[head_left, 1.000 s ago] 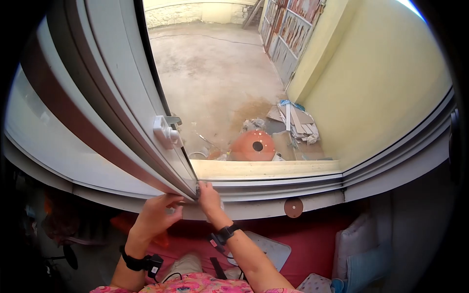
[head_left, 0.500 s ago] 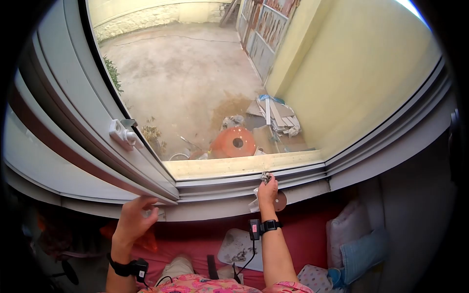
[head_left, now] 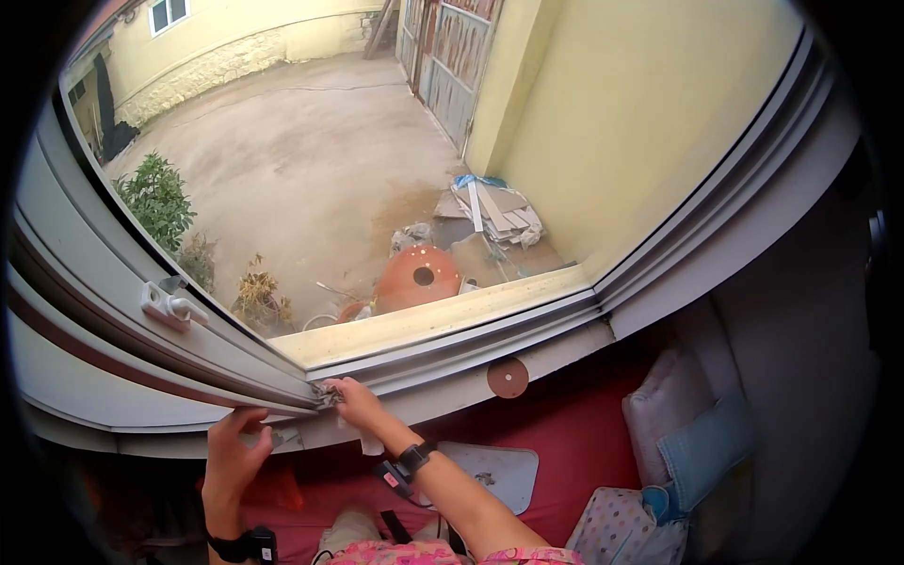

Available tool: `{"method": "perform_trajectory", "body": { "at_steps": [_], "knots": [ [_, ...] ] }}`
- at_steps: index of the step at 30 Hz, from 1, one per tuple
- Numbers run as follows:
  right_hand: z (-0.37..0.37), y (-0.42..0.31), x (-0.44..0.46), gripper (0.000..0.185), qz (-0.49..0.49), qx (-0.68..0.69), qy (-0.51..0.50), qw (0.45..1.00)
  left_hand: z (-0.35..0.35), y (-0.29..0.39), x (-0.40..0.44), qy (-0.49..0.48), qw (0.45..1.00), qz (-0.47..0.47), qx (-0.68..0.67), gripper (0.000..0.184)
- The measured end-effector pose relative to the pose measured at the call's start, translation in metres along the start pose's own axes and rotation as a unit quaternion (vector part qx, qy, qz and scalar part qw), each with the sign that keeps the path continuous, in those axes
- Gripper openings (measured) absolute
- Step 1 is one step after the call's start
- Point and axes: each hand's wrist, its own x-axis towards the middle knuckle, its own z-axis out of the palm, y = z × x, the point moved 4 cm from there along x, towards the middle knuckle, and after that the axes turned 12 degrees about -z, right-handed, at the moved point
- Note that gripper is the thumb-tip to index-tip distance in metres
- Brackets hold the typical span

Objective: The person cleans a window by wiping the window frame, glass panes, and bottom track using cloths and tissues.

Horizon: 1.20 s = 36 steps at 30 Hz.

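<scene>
My right hand (head_left: 360, 405) is closed on a crumpled, grey-stained cloth (head_left: 329, 395), whether fabric or paper I cannot tell. It presses the cloth into the window track (head_left: 471, 341), at the foot of the sliding sash (head_left: 179, 306). A white end of the cloth hangs below my palm. My left hand (head_left: 235, 457) is at the lower edge of the sash, fingers bent and thumb apart, with nothing in it. Whether its fingertips touch the sash is unclear.
A round brown disc (head_left: 508, 378) lies on the sill (head_left: 438, 407). Below are a red-covered surface (head_left: 589, 414), a pale tray (head_left: 513, 461) and cushions (head_left: 702, 457) at right. A white latch (head_left: 172, 306) juts from the sash. Outside lies a concrete yard (head_left: 292, 160).
My right hand has moved left along the track with the cloth, up to the sash. My left hand stays near the sash's lower edge. The view has turned.
</scene>
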Motion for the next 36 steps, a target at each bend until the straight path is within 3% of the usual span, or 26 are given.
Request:
{"method": "perform_trajectory", "body": {
  "at_steps": [3,6,7,8,10,13,17,22,26,30,32,36],
  "knots": [
    [-0.076,0.018,-0.042,0.051,-0.004,0.078,0.212,0.974,0.000,0.001,0.000,0.001,1.000,0.000,-0.001,0.024],
    [-0.191,0.059,-0.103,0.047,0.098,-0.060,0.416,0.902,0.003,-0.005,-0.002,0.011,1.000,-0.003,0.011,0.025],
    [-0.234,0.054,-0.125,0.045,0.201,-0.122,0.449,0.862,0.003,-0.008,-0.004,0.009,1.000,-0.006,0.016,0.029],
    [-0.268,0.091,-0.147,0.042,0.173,-0.168,0.510,0.826,0.004,-0.007,-0.006,0.007,1.000,-0.009,0.021,0.033],
    [-0.330,0.112,-0.179,0.042,0.255,-0.252,0.519,0.776,0.004,0.003,-0.010,0.009,0.999,-0.015,0.046,0.036],
    [-0.395,0.137,-0.202,0.041,0.360,-0.293,0.471,0.750,0.007,0.002,-0.014,0.016,0.996,-0.034,0.082,0.041],
    [-0.441,0.160,-0.203,0.041,0.370,-0.307,0.446,0.755,0.008,0.007,-0.015,0.035,0.993,-0.051,0.100,0.041],
    [-0.455,0.210,-0.196,0.041,0.432,-0.270,0.348,0.787,0.011,-0.001,-0.016,0.063,0.990,-0.052,0.113,0.040],
    [-0.438,0.189,-0.181,0.031,0.395,-0.270,0.375,0.794,0.010,-0.006,-0.017,0.068,0.987,-0.059,0.133,0.041],
    [-0.378,0.149,-0.145,0.025,0.371,-0.252,0.385,0.806,0.006,-0.019,-0.016,0.058,0.985,-0.046,0.156,0.042],
    [-0.336,0.121,-0.121,0.023,0.373,-0.233,0.330,0.835,0.005,-0.018,-0.016,0.059,0.984,-0.038,0.163,0.042],
    [-0.214,0.070,-0.071,0.019,0.274,-0.332,0.294,0.854,0.007,-0.022,-0.013,0.042,0.987,-0.025,0.153,0.040]
  ]
}}
